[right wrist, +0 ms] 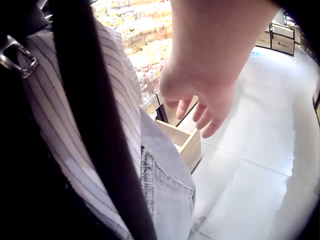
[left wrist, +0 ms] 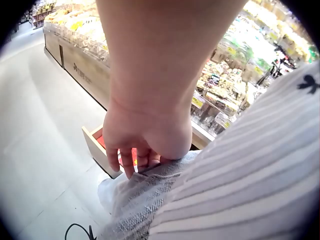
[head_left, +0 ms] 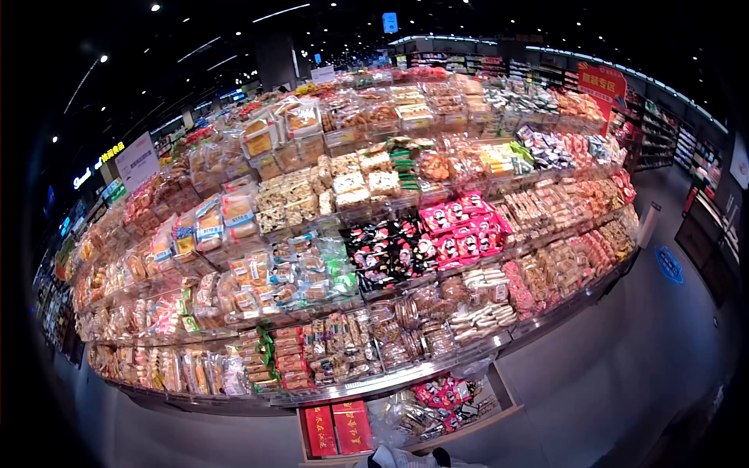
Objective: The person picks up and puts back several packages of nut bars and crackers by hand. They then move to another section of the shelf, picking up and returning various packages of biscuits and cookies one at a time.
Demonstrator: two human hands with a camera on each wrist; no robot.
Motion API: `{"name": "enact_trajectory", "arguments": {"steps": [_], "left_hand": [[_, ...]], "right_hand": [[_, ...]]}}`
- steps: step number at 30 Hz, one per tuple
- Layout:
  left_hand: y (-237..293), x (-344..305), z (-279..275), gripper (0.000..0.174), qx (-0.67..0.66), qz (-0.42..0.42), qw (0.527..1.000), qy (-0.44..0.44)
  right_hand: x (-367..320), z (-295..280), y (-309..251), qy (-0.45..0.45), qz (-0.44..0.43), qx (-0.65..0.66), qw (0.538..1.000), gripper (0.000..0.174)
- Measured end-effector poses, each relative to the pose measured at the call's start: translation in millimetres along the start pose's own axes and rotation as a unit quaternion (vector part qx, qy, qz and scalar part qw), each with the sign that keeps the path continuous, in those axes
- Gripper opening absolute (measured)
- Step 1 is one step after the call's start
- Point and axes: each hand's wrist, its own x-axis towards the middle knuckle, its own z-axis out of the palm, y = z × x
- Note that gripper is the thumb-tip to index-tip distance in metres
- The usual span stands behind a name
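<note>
In the left wrist view my left hand (left wrist: 147,135) hangs down beside the grey jeans (left wrist: 145,200), its fingers loose, with nothing seen in them. Behind its fingers shows the pulled-out drawer (left wrist: 95,152). My right hand (right wrist: 205,102) hangs in the right wrist view, fingers loosely bent and holding nothing, just above a corner of the wooden drawer (right wrist: 192,150). Neither hand appears in the head view. There the drawer (head_left: 509,390) holds red boxes (head_left: 351,425), pink packets (head_left: 445,392) and clear-wrapped packs (head_left: 402,417).
A wide tiered display (head_left: 437,373) rises in front, packed with wrapped snacks, among them black packets (head_left: 390,253) and bright pink packets (head_left: 468,234). A red sign (head_left: 601,86) stands at the back right. Grey floor (head_left: 577,374) runs along the right side, with shelves beyond.
</note>
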Motion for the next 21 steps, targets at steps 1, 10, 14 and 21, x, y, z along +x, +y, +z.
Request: {"name": "enact_trajectory", "arguments": {"steps": [1,10,14,21], "left_hand": [[4.5,3.4,-1.5,0.033,0.006,0.002,1.0,-0.002],[21.5,-4.5,4.2,0.033,0.038,0.0,0.999,-0.021],[9.6,-16.7,7.7,0.033,0.049,-0.009,0.998,-0.035],[-146.9,14.3,29.4,0.034,0.411,0.232,0.865,-0.169]], "right_hand": [[-2.0,0.2,3.2,-0.002,0.005,0.003,1.0,0.032],[16.1,-12.4,20.7,0.047,-0.023,0.006,0.999,0.036],[64.6,-6.4,17.5,0.156,-0.258,0.081,0.95,0.029],[45.2,-41.2,-54.1,0.096,-0.168,0.092,0.977,0.021]]}}
